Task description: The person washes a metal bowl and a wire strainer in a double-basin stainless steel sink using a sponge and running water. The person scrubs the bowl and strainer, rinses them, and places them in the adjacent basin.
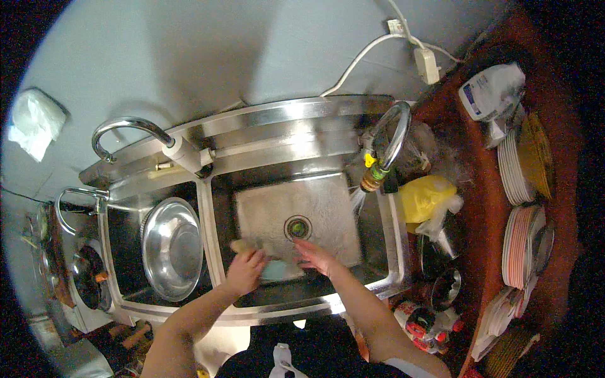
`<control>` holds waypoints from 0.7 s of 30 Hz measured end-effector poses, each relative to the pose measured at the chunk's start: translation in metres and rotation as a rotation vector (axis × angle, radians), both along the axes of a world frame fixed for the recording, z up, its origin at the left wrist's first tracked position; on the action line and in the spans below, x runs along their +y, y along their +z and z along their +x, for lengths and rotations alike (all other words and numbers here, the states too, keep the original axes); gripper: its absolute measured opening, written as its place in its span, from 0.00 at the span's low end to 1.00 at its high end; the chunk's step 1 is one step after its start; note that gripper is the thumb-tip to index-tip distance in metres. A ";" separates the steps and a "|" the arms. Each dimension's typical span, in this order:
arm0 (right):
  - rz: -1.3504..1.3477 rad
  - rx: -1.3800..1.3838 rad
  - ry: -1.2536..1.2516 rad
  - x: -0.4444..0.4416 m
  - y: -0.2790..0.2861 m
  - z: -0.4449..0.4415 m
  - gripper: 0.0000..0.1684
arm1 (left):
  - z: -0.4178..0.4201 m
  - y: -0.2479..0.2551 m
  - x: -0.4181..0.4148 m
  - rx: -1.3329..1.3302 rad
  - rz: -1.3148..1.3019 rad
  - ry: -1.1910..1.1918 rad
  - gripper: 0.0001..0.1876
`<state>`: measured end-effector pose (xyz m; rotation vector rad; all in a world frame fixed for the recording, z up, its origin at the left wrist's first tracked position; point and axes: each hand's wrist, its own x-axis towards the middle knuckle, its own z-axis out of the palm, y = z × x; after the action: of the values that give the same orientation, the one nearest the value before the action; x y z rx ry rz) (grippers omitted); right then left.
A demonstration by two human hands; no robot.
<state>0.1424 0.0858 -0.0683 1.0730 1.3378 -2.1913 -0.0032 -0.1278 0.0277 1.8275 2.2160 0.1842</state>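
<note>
Both my hands are over the right-hand basin of a stainless steel sink (326, 208). My left hand (246, 270) grips a small tan thing (242, 245), blurred, perhaps a sponge or a piece of food. My right hand (315, 256) has its fingers apart, just on the near side of the drain (298, 227), and holds nothing that I can see. Between the hands, low in the basin, is a pale blue-green thing (278, 270), partly hidden; I cannot tell whether it is a dish or a cloth. Something green lies in the drain.
Water runs from the right faucet (396, 137) into the basin. A metal bowl (175, 248) stands tilted in the left basin, below another faucet (132, 124). To the right are a yellow plastic bag (425, 198), bottles (420, 326) and stacked plates (515, 248). A power cord (359, 56) hangs behind.
</note>
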 end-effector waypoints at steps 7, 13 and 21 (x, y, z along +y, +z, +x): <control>-0.097 0.036 -0.185 0.086 -0.018 0.017 0.35 | 0.036 0.013 0.137 -0.097 0.287 -0.173 0.29; -0.219 0.220 -0.488 0.124 -0.004 -0.003 0.22 | 0.037 0.023 0.145 -0.419 0.207 0.235 0.30; -0.558 0.167 -0.863 0.094 0.006 -0.047 0.17 | 0.041 -0.004 0.130 -1.864 0.468 1.081 0.24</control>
<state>0.0956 0.1800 -0.0626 1.3939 0.2072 -3.0333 0.0373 0.0020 0.0237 -0.1769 1.2374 1.7148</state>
